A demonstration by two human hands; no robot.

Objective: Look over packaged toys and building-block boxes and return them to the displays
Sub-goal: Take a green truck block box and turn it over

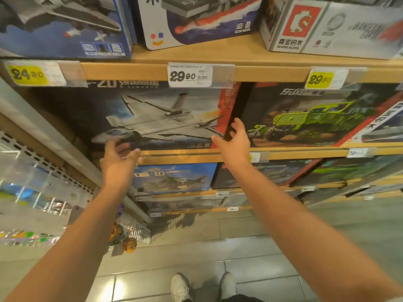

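We see a wide dark cardboard box picturing a grey jet fighter [152, 118], its title ending "-20", standing on the second wooden shelf [218, 154] with its long axis along the shelf and its face toward us. Price tags above read 24.90 [28, 74] and 29.90 [189, 75]. Our left hand [118, 164] and right hand [235, 140] reach with fingers spread, holding nothing, near the box's lower corners.
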